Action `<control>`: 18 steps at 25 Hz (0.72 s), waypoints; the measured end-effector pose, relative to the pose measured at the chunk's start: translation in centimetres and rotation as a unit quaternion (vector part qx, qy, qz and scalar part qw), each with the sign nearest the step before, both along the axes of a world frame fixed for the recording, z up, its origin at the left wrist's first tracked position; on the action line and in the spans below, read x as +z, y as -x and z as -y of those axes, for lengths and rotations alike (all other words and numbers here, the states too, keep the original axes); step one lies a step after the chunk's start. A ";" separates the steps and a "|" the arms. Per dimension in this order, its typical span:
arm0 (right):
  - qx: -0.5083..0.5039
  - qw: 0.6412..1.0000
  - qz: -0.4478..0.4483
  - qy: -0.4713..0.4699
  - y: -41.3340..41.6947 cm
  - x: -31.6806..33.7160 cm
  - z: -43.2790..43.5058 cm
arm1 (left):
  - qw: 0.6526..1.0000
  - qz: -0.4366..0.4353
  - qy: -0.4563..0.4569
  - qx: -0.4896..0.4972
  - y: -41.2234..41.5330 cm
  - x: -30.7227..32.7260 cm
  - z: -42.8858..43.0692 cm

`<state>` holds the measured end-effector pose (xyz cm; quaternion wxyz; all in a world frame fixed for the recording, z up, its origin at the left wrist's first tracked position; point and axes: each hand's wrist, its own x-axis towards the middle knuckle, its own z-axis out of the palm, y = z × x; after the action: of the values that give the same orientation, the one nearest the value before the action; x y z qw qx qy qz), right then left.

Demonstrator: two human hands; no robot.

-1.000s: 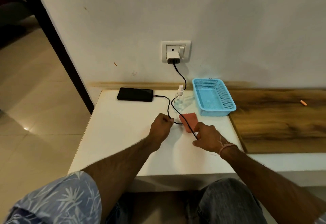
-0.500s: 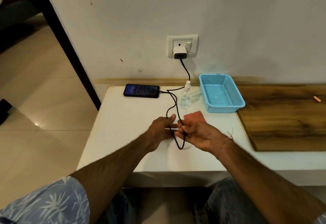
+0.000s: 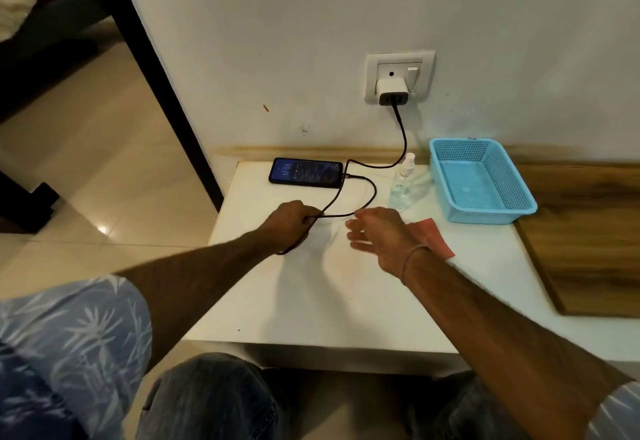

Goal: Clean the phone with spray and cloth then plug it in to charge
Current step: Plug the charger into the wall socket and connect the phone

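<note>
Phone (image 3: 306, 172) lies back left on the table (image 3: 311, 301), screen lit, cable (image 3: 403, 131) plugged into its right end. Our left hand (image 3: 292, 221) grips the slack loop; right hand (image 3: 377, 235) is open, empty. We lay the slack down gently, no tug on the phone.

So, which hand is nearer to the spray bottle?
The right hand. It is open, just in front of the spray bottle; the left hand, gripping the cable, is farther off to the bottle's left.
</note>
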<state>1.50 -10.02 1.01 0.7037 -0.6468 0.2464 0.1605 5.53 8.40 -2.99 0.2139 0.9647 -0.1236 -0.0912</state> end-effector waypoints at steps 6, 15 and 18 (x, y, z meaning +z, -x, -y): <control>0.056 0.873 0.313 0.371 -7.2 1.4 -1.9 | 0.969 0.164 -0.138 -0.122 -3.4 -1.1 -2.6; 0.417 0.566 0.312 0.639 -13.6 -1.8 -1.5 | 0.973 0.204 -0.080 -0.076 -5.8 -3.3 -3.7; 0.370 0.601 0.330 0.627 -13.2 -4.6 -0.6 | 0.978 0.195 -0.068 -0.040 -6.3 -3.4 -4.1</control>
<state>14.66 -9.40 -3.59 0.0390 -0.9741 -0.2224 -0.0109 11.80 12.46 -6.35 0.1158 0.9706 -0.1946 0.0820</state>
